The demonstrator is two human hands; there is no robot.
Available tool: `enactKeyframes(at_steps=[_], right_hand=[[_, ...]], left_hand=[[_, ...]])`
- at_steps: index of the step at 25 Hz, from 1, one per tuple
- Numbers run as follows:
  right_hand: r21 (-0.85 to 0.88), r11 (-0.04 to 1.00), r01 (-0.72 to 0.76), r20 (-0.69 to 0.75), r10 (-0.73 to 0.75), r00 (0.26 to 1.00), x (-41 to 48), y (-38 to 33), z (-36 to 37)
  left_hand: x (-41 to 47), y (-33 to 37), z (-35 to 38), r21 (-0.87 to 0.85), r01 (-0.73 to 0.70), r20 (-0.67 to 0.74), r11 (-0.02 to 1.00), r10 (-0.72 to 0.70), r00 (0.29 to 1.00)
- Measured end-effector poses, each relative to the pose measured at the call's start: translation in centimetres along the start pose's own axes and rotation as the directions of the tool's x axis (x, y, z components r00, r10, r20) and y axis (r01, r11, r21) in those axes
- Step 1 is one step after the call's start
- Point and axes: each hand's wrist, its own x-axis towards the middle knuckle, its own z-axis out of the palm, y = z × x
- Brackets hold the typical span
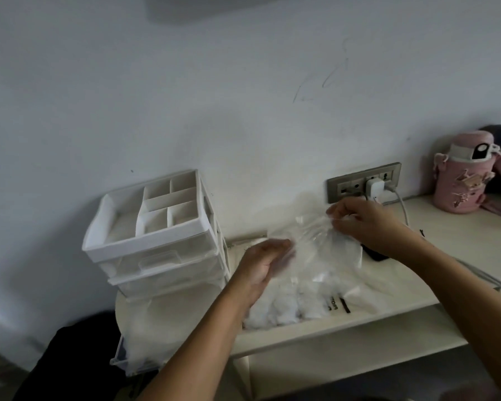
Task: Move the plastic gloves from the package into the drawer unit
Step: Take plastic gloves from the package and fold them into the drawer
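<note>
Head view: I log a clear sheaf of gloves [315,235] raised above the package [334,302], which lies flat on the desk [446,224] with white film bunched at its near end. Right hand [368,227] pinches the sheaf's top edge, apparently to draw it free. Left hand [261,264] meets the lower edge, but blur hides whether it grasps or only steadies. Drawer unit [156,241] stands just left, its lowest drawer [136,345] pulled out, likely ready to receive.

drawer unit [156,241] left of package [324,273], bottle [460,175] right
</note>
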Motion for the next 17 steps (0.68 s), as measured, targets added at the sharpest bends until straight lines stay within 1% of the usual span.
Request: enactKeyframes(at_steps=[1, 2, 3, 4, 5, 6, 8, 9, 10, 11, 12, 14, 15, 17], right_hand=[[-0.107, 0.993, -0.056, 0.144, 0.071, 0.987, 0.0, 0.0, 0.0], [-0.173, 0.980, -0.102, 0.281, 0.148, 0.948, -0.1, -0.2, 0.1], [-0.187, 0.972, -0.141, 0.370, 0.203, 0.907, -0.1, -0.5, 0.1], [-0.163, 0.974, -0.156, 0.415, 0.211, 0.885, -0.2, -1.1, 0.3], [-0.104, 0.984, -0.143, 0.433, 0.174, 0.884, -0.2, -1.7, 0.7], [-0.027, 0.994, -0.105, 0.430, 0.107, 0.896, -0.1, -2.2, 1.4], [0.105, 0.994, -0.019, 0.433, -0.029, 0.901, 0.2, -3.2, 3.0], [0.151, 0.988, 0.005, 0.462, -0.075, 0.884, 0.5, -3.4, 4.0], [0.182, 0.983, 0.016, 0.501, -0.107, 0.859, 0.7, -3.5, 5.1], [0.183, 0.983, 0.021, 0.538, -0.118, 0.834, 0.8, -3.6, 6.1], [0.164, 0.986, 0.027, 0.567, -0.117, 0.816, 0.9, -3.9, 6.8], [0.132, 0.991, -0.003, 0.599, -0.078, 0.797, 1.0, -4.5, 7.5], [0.137, 0.990, -0.030, 0.602, -0.059, 0.796, 1.1, -4.6, 7.8], [0.155, 0.985, -0.080, 0.590, -0.027, 0.807, 1.5, -4.8, 8.8]], left_hand=[[-0.4, 0.9, -0.2, 0.108, -0.061, -0.020, 0.992, 0.064, 0.998], [-0.7, 2.0, -0.5, 0.231, -0.122, -0.024, 0.965, 0.131, 0.991], [-1.1, 3.1, -0.8, 0.373, -0.180, 0.009, 0.910, 0.190, 0.982], [-1.6, 4.3, -1.1, 0.513, -0.247, 0.085, 0.822, 0.238, 0.968], [-2.3, 5.4, -1.4, 0.637, -0.301, 0.172, 0.709, 0.249, 0.953], [-3.0, 6.3, -1.6, 0.733, -0.345, 0.253, 0.587, 0.235, 0.938], [-4.2, 7.9, -1.9, 0.846, -0.418, 0.364, 0.332, 0.214, 0.907], [-4.8, 8.6, -2.1, 0.868, -0.430, 0.386, 0.249, 0.207, 0.899], [-5.2, 9.1, -2.4, 0.876, -0.431, 0.389, 0.219, 0.211, 0.897], [-5.6, 9.7, -3.1, 0.874, -0.416, 0.367, 0.252, 0.222, 0.904], [-5.8, 10.0, -4.0, 0.854, -0.386, 0.323, 0.349, 0.227, 0.919], [-6.4, 10.3, -6.3, 0.767, -0.279, 0.196, 0.577, 0.204, 0.959], [-6.6, 10.2, -7.7, 0.736, -0.230, 0.134, 0.637, 0.196, 0.971], [-7.2, 9.7, -10.8, 0.750, -0.151, 0.017, 0.644, 0.209, 0.978]])
